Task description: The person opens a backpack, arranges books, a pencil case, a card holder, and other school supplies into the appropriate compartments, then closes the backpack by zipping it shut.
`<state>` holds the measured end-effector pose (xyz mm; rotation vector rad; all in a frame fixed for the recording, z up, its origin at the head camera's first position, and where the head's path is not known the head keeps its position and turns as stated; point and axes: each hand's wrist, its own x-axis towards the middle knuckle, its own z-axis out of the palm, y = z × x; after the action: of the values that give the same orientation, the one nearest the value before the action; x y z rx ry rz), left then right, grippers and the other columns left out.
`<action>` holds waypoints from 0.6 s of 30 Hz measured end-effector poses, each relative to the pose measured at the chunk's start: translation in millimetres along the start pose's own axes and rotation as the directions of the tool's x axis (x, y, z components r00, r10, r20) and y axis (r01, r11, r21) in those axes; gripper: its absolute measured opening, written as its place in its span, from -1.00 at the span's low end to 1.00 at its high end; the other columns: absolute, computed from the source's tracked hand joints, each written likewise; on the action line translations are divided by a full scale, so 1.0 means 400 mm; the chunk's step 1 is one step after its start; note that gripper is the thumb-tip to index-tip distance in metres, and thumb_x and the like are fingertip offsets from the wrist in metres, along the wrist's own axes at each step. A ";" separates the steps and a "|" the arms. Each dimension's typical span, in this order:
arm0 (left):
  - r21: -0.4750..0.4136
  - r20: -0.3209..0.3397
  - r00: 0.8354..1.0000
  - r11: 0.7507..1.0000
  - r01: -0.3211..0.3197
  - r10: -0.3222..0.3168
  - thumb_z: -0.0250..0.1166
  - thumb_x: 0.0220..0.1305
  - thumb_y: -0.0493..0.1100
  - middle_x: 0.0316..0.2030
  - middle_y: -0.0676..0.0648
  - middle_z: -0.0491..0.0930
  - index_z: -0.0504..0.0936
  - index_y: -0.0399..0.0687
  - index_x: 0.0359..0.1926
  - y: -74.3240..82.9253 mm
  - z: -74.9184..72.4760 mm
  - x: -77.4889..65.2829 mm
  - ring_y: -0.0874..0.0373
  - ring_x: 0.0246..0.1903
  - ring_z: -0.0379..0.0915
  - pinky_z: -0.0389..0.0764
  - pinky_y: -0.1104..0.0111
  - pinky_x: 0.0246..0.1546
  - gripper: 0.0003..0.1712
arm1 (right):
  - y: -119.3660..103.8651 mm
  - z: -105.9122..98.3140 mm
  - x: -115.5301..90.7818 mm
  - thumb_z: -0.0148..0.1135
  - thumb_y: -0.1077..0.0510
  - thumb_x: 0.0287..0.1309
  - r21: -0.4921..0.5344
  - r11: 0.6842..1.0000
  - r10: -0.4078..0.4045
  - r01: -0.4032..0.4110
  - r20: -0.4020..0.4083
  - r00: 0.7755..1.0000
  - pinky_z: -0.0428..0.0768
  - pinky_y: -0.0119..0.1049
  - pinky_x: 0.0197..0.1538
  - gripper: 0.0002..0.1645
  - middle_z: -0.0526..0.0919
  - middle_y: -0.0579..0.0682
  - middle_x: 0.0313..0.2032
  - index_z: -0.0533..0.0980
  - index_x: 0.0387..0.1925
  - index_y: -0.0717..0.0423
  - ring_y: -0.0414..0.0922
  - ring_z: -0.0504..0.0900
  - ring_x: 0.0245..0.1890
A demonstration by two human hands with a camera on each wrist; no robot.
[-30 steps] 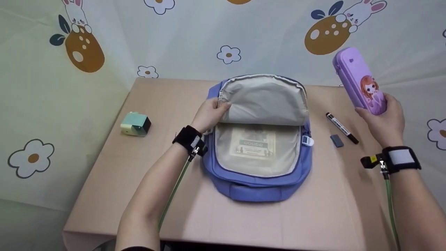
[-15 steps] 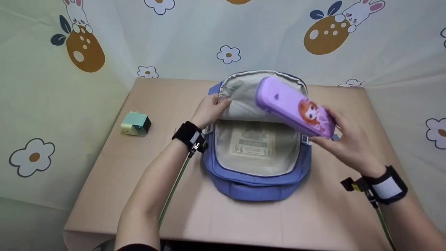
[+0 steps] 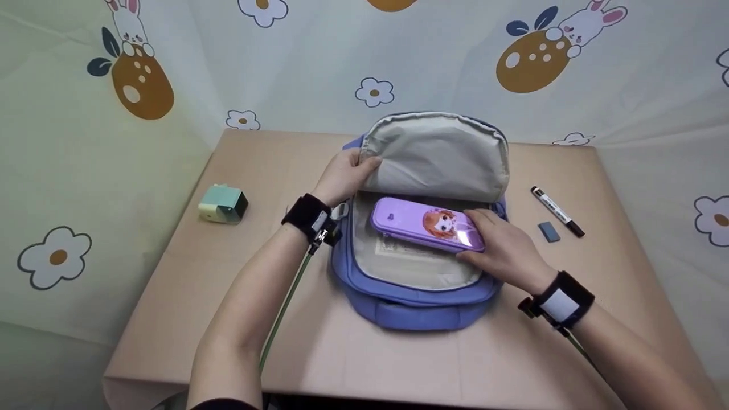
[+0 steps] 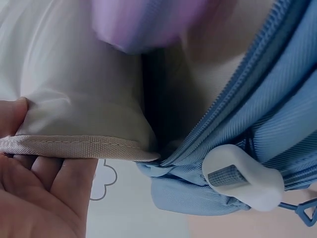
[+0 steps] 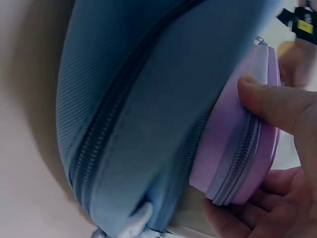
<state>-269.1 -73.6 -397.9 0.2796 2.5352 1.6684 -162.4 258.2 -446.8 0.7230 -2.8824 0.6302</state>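
A blue backpack [image 3: 418,316] lies on the table with its main pocket unzipped and its pale-lined flap [image 3: 435,151] raised. My left hand [image 3: 344,173] pinches the flap's left edge; in the left wrist view the thumb lies on the lining and the fingers [image 4: 67,183] are behind the hem. Over the pocket's mouth, my right hand [image 3: 507,250] grips the right end of a purple pencil case [image 3: 407,219] with a cartoon girl on it. The right wrist view shows the thumb [image 5: 267,101] on one side of the case's zipped edge. How deep the case sits is unclear.
On the table [image 3: 273,341], right of the backpack, lie a black-and-white marker [image 3: 557,212] and a small blue-grey eraser-like block [image 3: 549,232]. A green and yellow box-shaped item [image 3: 222,203] stands at the left. A patterned curtain [image 3: 307,62] hangs behind.
My right hand has brought the pencil case from the upper right, leftward and down, to the backpack's opening. My left hand keeps hold of the flap, which stands slightly higher.
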 end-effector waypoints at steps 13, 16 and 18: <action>-0.036 0.021 1.000 0.999 0.005 -0.004 0.26 0.47 0.04 -0.60 0.10 0.35 0.56 -0.09 -0.28 -0.005 0.004 0.000 0.29 -0.67 0.17 0.24 0.45 -0.67 -0.70 | 0.015 0.044 0.062 0.51 -0.09 0.14 -0.100 0.995 -0.022 0.023 0.007 1.000 0.41 0.19 0.30 -0.01 0.45 0.35 0.31 0.33 0.42 0.36 0.30 0.47 0.28; -0.039 0.020 1.000 0.999 0.000 0.001 0.26 0.47 0.05 -0.60 0.11 0.34 0.56 -0.10 -0.28 -0.006 0.003 0.002 0.29 -0.68 0.17 0.24 0.45 -0.68 -0.69 | 0.014 0.048 0.062 0.50 -0.07 0.16 -0.157 0.986 -0.071 0.062 -0.053 0.996 0.47 0.16 0.26 -0.11 0.51 0.31 0.28 0.41 0.37 0.34 0.28 0.51 0.24; -0.042 0.019 1.000 0.999 0.003 -0.002 0.26 0.47 0.05 -0.61 0.11 0.33 0.55 -0.09 -0.29 -0.006 0.001 0.002 0.29 -0.68 0.15 0.23 0.44 -0.69 -0.68 | 0.013 0.050 0.063 0.51 -0.03 0.16 -0.197 0.976 -0.119 0.096 -0.106 0.987 0.52 0.14 0.21 -0.19 0.57 0.29 0.23 0.47 0.31 0.33 0.25 0.56 0.20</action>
<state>-270.0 -73.9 -400.5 0.2879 2.4826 1.7077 -187.2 243.1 -462.0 0.7799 -2.7258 0.3629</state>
